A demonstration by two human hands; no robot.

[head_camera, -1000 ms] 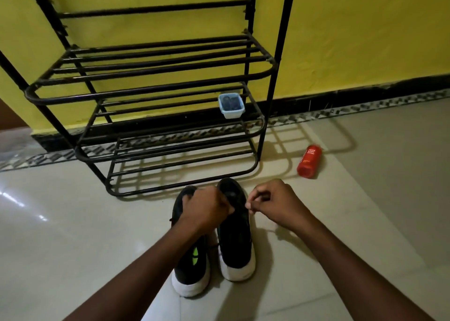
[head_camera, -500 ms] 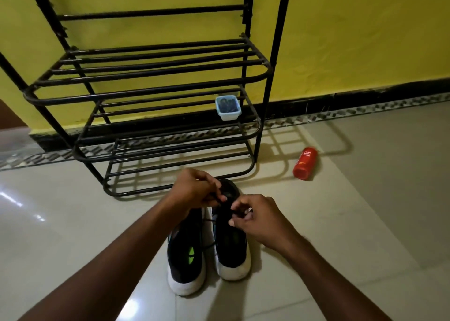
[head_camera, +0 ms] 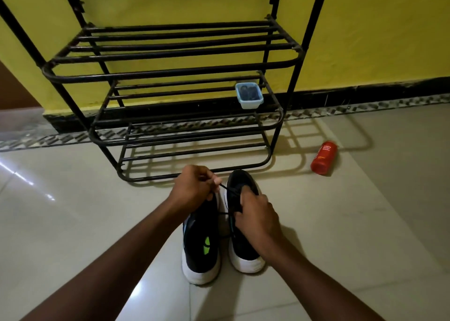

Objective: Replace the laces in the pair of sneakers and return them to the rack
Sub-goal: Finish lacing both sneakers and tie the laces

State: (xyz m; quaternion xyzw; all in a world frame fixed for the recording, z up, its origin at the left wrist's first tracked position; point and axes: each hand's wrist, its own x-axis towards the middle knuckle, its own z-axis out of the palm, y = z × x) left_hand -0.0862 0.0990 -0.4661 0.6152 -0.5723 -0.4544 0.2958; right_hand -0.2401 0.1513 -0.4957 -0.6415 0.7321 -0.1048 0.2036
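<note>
Head view: two black fabric sneakers with thick white rubber soles, the left sneaker point(head_camera: 201, 245) and the right sneaker point(head_camera: 246, 255), stand side by side on the glossy pale floor tiles point(head_camera: 73, 223) just in front of the black metal-tube rack point(head_camera: 170, 72), long axes running near to far, toes apparently toward the rack. The left hand point(head_camera: 194, 189) pinches a thin black lace point(head_camera: 229, 190) drawn taut from the right sneaker, while the right hand point(head_camera: 255, 213) grips that shoe's upper. A small clear plastic tub point(head_camera: 249, 95) sits on a rack shelf, and a red cylindrical bottle point(head_camera: 323, 157) lies on the floor, far right.
</note>
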